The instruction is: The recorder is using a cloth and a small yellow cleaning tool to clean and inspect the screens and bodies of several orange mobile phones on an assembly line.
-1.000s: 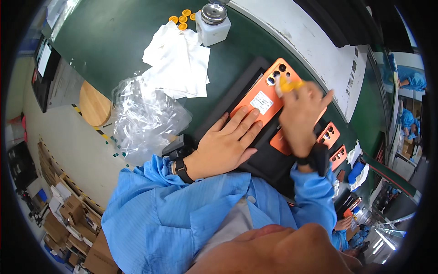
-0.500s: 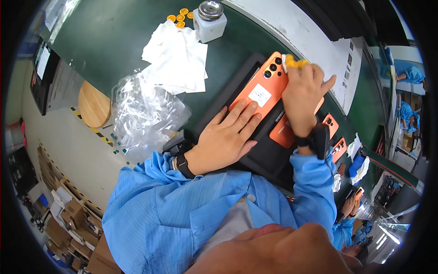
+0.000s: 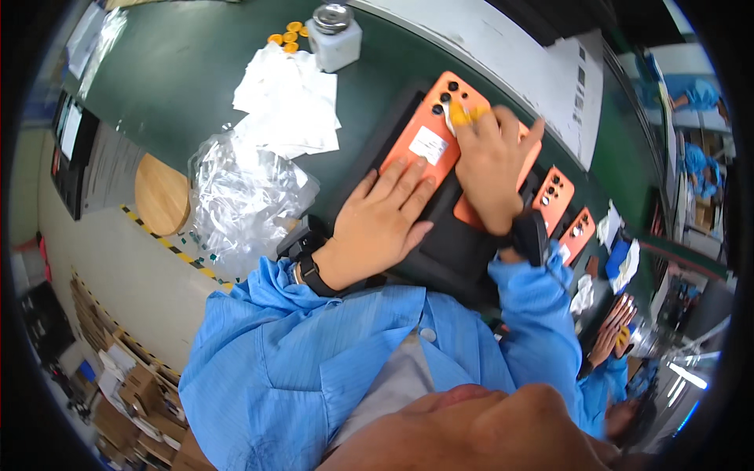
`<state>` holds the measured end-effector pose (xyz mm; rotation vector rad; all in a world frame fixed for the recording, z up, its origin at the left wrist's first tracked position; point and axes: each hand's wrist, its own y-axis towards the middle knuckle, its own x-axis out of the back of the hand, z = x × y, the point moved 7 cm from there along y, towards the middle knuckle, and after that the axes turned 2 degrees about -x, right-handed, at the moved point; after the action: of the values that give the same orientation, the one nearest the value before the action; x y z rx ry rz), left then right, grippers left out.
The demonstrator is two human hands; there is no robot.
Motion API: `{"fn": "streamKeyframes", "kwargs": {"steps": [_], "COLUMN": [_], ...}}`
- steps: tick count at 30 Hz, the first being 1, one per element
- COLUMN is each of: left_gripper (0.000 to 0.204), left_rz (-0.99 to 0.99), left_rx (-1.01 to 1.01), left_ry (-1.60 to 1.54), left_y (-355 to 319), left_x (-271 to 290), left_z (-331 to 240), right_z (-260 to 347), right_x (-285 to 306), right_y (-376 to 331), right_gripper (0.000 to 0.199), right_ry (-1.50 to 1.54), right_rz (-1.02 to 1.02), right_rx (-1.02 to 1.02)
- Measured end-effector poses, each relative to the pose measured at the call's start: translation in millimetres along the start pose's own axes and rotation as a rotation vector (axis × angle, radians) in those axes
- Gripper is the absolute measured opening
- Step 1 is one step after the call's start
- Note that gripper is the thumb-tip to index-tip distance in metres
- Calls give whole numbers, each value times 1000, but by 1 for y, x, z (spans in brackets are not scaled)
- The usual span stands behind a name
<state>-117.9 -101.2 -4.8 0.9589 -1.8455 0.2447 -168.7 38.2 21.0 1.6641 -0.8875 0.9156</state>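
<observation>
Right hand [image 3: 491, 165], closed on white cloth [image 3: 449, 118], farther over orange phone [image 3: 450, 153], long axis diagonal, cameras [image 3: 445, 97] upper right, left hand [image 3: 373, 235] splayed.

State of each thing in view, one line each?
Left grip: spread flat on labelled orange phone
Labelled orange phone: back up
Right grip: fingers bent, white wipe at fingertips
Phone beneath right grip: largely hidden
Two orange phones at right: back up
Dispenser bottle: upright
Yellow finger cots: rolled, loose beside bottle
White cloths: loosely layered
Clear plastic bags: crumpled heap
</observation>
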Motion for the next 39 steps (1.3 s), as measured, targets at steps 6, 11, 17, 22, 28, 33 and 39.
{"fn": "streamKeyframes", "kwargs": {"steps": [6,11,17,22,28,33,39], "left_gripper": [59,59,54,54,55,55,54], "left_rz": [-19,-1,161,170,192,195,207], "left_rx": [38,-159,-236,-228,-196,-195,-191], "left_ry": [39,-67,-49,-41,-43,-33,-44], "left_y": [-6,-3,-3,-1,3,4,3], "left_x": [-5,-20,-46,-47,-44,-45,-46], "left_z": [-2,-44,-59,-60,-59,-60,-58], "right_z": [-66,-69,-61,-71,-71,-69,-80], "right_x": [32,45,19,16,18,19,8], "right_y": [-17,-59,-59,-77,-46,-41,-44], "right_gripper": [19,11,20,24,21,20,26], "right_ry": [62,64,-4,-3,195,170,78], "right_rz": [-91,-82,19,60,-20,-46,-6], "right_rx": [-153,-161,-77,-110,-35,13,-7]}}
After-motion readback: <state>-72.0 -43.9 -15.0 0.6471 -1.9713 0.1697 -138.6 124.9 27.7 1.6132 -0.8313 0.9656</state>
